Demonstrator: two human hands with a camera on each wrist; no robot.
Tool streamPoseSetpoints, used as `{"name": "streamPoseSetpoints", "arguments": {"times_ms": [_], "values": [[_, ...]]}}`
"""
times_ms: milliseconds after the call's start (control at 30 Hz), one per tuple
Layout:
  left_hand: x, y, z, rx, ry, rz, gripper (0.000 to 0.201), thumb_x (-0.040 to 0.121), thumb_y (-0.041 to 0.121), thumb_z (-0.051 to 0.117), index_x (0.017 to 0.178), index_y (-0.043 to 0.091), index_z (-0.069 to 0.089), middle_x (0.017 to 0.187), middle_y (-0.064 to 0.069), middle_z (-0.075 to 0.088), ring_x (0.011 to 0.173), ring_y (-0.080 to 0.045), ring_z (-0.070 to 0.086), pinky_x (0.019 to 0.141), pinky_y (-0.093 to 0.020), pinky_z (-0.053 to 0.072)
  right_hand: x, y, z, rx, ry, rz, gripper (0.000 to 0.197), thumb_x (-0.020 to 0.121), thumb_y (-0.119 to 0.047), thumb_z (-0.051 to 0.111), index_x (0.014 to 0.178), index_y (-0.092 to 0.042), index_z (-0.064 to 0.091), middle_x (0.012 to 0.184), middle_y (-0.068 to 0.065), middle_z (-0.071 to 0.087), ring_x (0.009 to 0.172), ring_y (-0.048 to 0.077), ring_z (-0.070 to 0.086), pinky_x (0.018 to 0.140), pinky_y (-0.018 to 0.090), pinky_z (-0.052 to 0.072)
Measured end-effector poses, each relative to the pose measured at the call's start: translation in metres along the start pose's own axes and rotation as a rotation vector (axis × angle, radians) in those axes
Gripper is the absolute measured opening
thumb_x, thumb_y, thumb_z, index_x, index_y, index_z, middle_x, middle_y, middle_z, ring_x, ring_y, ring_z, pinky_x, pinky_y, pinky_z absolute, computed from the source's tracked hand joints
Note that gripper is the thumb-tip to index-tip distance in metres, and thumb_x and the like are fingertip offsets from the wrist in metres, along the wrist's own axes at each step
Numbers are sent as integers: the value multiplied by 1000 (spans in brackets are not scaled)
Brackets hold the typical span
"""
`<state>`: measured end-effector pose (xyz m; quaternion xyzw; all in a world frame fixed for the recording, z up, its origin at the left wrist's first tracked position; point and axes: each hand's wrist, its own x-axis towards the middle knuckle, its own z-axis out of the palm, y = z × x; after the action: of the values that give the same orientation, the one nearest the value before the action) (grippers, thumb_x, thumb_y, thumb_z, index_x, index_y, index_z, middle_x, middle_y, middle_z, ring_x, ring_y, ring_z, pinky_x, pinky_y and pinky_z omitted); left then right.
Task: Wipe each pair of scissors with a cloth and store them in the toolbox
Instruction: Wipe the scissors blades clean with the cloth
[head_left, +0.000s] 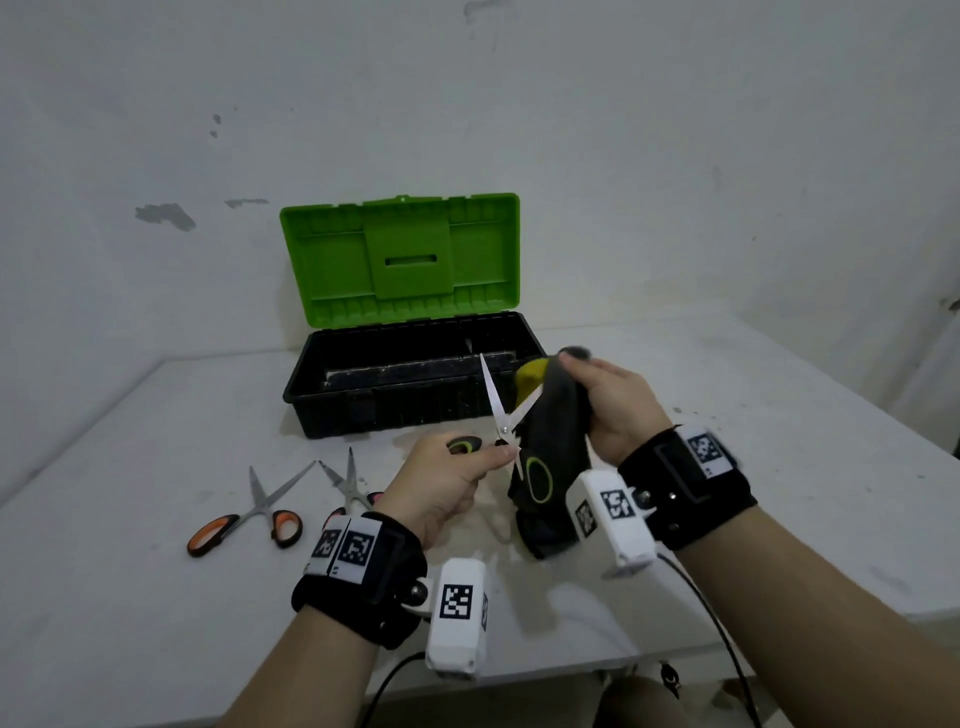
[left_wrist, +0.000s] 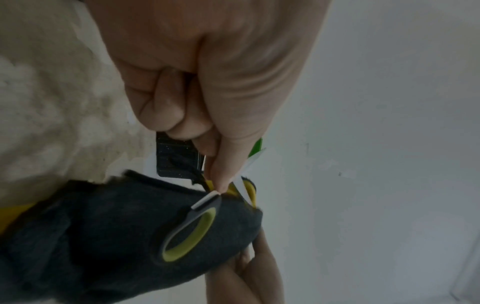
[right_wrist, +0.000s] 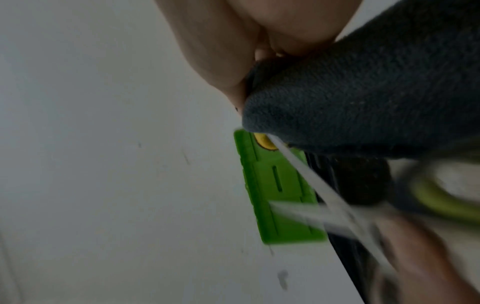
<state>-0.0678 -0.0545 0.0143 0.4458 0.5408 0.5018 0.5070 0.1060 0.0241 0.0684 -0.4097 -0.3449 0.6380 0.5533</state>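
Observation:
My left hand (head_left: 457, 467) grips the grey-and-green scissors (head_left: 501, 415) by one handle loop, blades spread apart and pointing up. The other green loop (left_wrist: 189, 234) hangs free against the dark grey cloth (head_left: 550, 457). My right hand (head_left: 608, 400) holds that cloth (right_wrist: 363, 98), bunched round the right blade; a yellow side of the cloth shows at the top. Behind stands the toolbox (head_left: 415, 384), black base, green lid (head_left: 400, 260) raised. Orange-handled scissors (head_left: 249, 519) and a smaller pair (head_left: 350, 483) lie on the table to the left.
The white table (head_left: 779, 467) meets a white wall behind the toolbox. Its front edge runs just below my wrists, with cables hanging there. Wrist cameras with marker tags sit on both forearms.

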Motion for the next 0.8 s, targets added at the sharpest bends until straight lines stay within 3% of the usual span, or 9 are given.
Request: {"name": "streamPoseSetpoints", "arguments": {"times_ms": [67, 133, 233, 300, 433, 567, 633, 800], "values": [[-1, -2, -4, -3, 3, -9, 34, 84, 19, 79, 68, 16, 49, 56, 2, 29, 46, -12, 22, 43, -26, 17, 12, -14, -12, 108, 76, -32, 21, 90, -10, 68, 106, 4, 66, 95, 22, 69, 66, 23, 69, 55, 28, 58], [-1, -1, -7, -24, 16, -11, 28, 85, 19, 79, 77, 11, 53, 57, 2, 30, 45, -11, 23, 42, -24, 18, 10, -14, -19, 104, 16, -7, 29, 92, -10, 66, 114, 8, 63, 91, 20, 72, 66, 22, 71, 55, 28, 58], [3, 2, -5, -49, 11, -6, 22, 85, 19, 77, 84, 10, 57, 55, 4, 31, 45, -10, 23, 42, -24, 17, -9, 4, -17, -36, -170, 75, 29, 93, -11, 63, 113, 11, 63, 80, 14, 74, 65, 19, 71, 60, 27, 59], [4, 4, -1, -58, -7, -9, 27, 86, 17, 77, 74, 13, 53, 54, 4, 30, 46, -11, 22, 43, -25, 16, -22, 15, -13, -79, -252, 111, 22, 94, -11, 62, 104, 8, 66, 79, 16, 73, 64, 20, 70, 57, 26, 58], [4, 3, 5, -34, -34, -31, 40, 86, 15, 76, 64, 21, 43, 56, 1, 30, 46, -12, 22, 43, -26, 16, -27, 26, -9, -191, -268, 104, 21, 90, -14, 67, 102, 3, 69, 87, 19, 71, 69, 22, 67, 60, 27, 57], [2, 1, 5, 20, -64, -66, 27, 87, 16, 76, 73, 15, 53, 56, 1, 33, 46, -13, 22, 43, -26, 16, -29, 28, -9, -231, -261, 155, 18, 88, -12, 71, 96, 3, 68, 84, 19, 70, 65, 23, 66, 59, 28, 57], [1, 0, 5, 32, -80, -65, 22, 86, 17, 77, 81, 12, 56, 56, 2, 35, 46, -12, 23, 43, -25, 16, -30, 28, -9, -216, -235, 164, 26, 88, -11, 71, 105, 8, 65, 85, 21, 68, 64, 25, 65, 58, 28, 57], [-1, 1, 5, 42, -86, -47, 40, 86, 18, 78, 54, 25, 54, 53, 4, 34, 45, -12, 23, 44, -26, 15, -30, 22, -9, -143, -158, 135, 35, 88, -11, 71, 112, 13, 61, 91, 25, 66, 67, 27, 65, 58, 30, 58]]}}
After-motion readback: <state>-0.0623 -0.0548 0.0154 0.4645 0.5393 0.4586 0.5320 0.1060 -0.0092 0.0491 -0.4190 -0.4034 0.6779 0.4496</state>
